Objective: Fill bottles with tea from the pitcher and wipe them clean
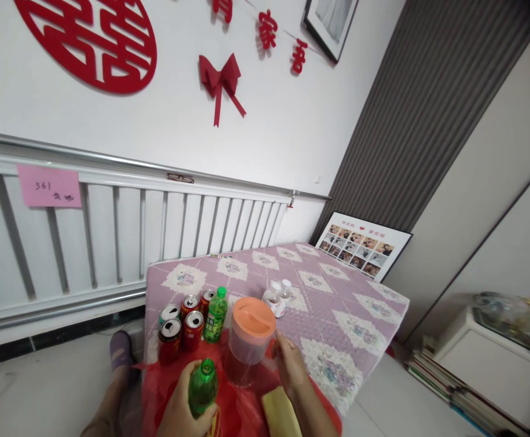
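Observation:
My left hand is wrapped round an uncapped green glass-like bottle, its open mouth tilted towards me. My right hand is at the right side of a clear plastic pitcher with an orange lid, its fingers curled where the handle would be. Dark liquid shows in the pitcher's lower part. Just left of it stands a capped green drink bottle. Several opened cans, among them a red can and a dark can, are grouped further left. Beneath my right forearm lies a folded yellow cloth.
A red plastic sheet covers the near end of the purple patterned tabletop. Small white bottles stand behind the pitcher. A white radiator runs along the wall. A photo board leans at the far right corner.

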